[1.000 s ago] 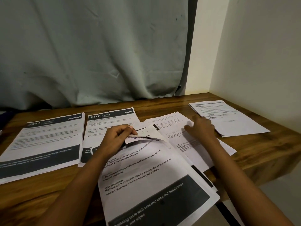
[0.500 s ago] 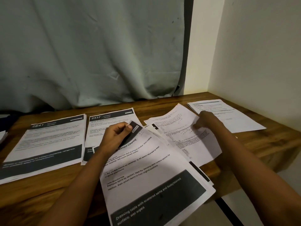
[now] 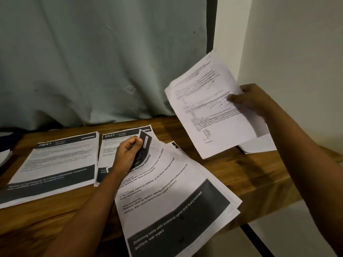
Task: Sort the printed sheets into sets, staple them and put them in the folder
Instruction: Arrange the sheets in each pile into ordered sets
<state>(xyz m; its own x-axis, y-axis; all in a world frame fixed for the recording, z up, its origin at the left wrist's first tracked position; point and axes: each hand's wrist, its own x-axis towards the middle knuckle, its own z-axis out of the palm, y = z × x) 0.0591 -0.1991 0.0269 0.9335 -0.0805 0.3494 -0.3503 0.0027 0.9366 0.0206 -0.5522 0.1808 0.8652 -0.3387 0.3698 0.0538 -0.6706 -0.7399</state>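
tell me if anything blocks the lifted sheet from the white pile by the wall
Nothing visible does. The right hand holds the sheet in the air just above the white pile; the sheet hides part of it.

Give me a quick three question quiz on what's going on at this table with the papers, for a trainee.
1. True or false: the right hand holds the plain text sheet up, clear of the wooden table.
2. Which number heads the kitchen sheet lying just behind the left hand? A 2641, B 2437, C 2734.
3. Fill in: the left hand pinches a turned-up ___ of the Surface Cleaning sheet.
Key: 1 true; 2 B; 3 corner.
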